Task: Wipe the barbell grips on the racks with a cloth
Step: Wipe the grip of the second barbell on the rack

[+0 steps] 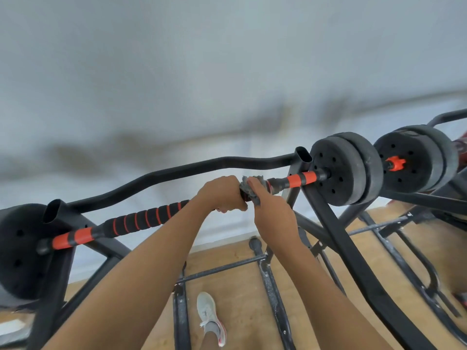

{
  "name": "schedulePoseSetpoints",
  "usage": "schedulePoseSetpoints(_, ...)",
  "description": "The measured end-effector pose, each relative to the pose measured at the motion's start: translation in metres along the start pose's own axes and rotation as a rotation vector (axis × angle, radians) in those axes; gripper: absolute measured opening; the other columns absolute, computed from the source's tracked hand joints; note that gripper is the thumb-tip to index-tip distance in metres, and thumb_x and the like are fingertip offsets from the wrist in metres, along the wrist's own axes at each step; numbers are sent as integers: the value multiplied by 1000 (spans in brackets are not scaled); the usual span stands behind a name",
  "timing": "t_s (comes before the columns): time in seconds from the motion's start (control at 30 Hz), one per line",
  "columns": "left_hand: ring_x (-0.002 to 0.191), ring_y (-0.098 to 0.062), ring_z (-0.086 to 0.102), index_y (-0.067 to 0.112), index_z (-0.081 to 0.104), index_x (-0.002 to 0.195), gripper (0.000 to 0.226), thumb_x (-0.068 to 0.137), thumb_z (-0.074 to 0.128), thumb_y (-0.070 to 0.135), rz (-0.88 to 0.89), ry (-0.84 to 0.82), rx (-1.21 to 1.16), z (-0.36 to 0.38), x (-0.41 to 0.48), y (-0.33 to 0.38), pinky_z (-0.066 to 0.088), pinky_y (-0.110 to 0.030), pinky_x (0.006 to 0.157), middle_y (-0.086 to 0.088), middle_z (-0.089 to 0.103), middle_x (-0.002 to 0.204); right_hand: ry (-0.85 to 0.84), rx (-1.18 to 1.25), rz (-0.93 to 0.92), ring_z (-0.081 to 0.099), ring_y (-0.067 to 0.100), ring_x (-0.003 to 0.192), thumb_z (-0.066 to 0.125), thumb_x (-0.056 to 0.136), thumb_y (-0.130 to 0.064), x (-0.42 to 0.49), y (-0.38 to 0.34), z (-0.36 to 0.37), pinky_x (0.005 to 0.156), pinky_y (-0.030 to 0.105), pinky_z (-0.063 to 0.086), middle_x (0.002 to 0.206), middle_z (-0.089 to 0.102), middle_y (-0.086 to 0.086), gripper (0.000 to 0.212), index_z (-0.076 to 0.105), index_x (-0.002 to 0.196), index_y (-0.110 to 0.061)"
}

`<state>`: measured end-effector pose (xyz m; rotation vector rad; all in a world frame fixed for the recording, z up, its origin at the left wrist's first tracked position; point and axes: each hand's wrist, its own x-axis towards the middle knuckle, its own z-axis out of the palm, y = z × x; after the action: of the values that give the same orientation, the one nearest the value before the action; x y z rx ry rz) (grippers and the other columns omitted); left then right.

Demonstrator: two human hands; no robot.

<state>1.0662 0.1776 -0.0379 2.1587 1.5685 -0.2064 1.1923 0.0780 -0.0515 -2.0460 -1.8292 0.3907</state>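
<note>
A barbell (pixel 141 219) with a black foam grip ringed in orange lies across a black rack (pixel 328 223), black weight plates (pixel 346 168) on both ends. My left hand (pixel 221 194) grips the bar near its middle. Just to its right, my right hand (pixel 271 213) holds a grey cloth (pixel 249 188) wrapped around the bar. The stretch of grip under both hands is hidden. Past the cloth the bar's orange sleeve (pixel 300 179) shows.
A second barbell with black plates (pixel 414 157) and an orange collar sits on another rack at the right. Black rack legs and crossbars (pixel 227 267) spread over the wooden floor below. My shoe (pixel 209 317) stands between them. A pale wall fills the background.
</note>
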Motion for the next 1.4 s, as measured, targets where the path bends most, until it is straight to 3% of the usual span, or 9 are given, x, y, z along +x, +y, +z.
schedulePoseSetpoints(0.2,49,-17,53,7,69,80,21,87,79,25,25,-316,-288,-13,10,-9,49,-27,55,-4,63,64,-26,-75,14,44,9,47,41,104,-13,-21,9,0,41,23,32,60,46,-4,72,4,158,-43)
schedulePoseSetpoints(0.3,50,-16,55,6,72,88,22,88,77,27,50,-320,-290,-12,11,-12,51,-26,55,-4,65,65,-20,10,-14,48,9,50,41,107,-18,-36,23,-2,45,26,36,58,48,-8,59,24,155,-48)
schedulePoseSetpoints(0.4,49,-15,57,8,70,91,23,87,77,30,83,-307,-313,-12,12,-14,52,-27,56,-2,65,64,-7,243,17,53,7,56,39,108,-18,-50,45,1,53,31,46,60,52,-19,39,59,125,-47)
schedulePoseSetpoints(0.53,48,-15,57,8,70,85,40,89,76,47,110,-259,-349,-11,11,-16,53,-27,56,0,66,60,21,559,105,41,8,52,33,110,-29,-47,62,0,52,31,40,57,49,-13,33,61,94,-34)
schedulePoseSetpoints(0.8,50,-19,57,9,69,94,39,90,71,48,127,-205,-352,-6,11,-17,53,-28,55,-4,67,63,59,411,-3,60,6,61,52,104,-22,-18,44,-19,54,21,43,77,66,-11,10,57,105,-31)
schedulePoseSetpoints(0.93,49,-20,57,10,69,92,39,89,71,48,135,-192,-362,-6,10,-17,54,-30,57,-4,67,62,146,213,-62,60,9,74,62,97,-20,7,30,-28,62,29,54,100,58,-8,7,58,99,-26)
schedulePoseSetpoints(1.03,48,-21,57,9,70,92,40,89,71,49,134,-173,-361,-5,10,-17,54,-30,56,-5,67,62,171,109,-58,60,11,72,63,95,-27,26,23,-30,62,35,57,92,58,-9,5,59,95,-24)
schedulePoseSetpoints(1.2,44,-19,58,11,69,84,45,85,66,55,163,-77,-272,-1,3,-13,57,-31,56,-5,69,62,209,4,-104,53,13,65,63,94,-29,45,13,-25,53,35,51,79,49,-8,21,47,81,-23)
schedulePoseSetpoints(1.4,48,-11,46,22,51,82,45,93,48,66,204,407,286,27,-17,-8,37,-27,55,9,53,62,130,-120,-123,56,19,68,57,92,-25,61,9,-28,56,38,54,80,53,-3,13,48,83,-21)
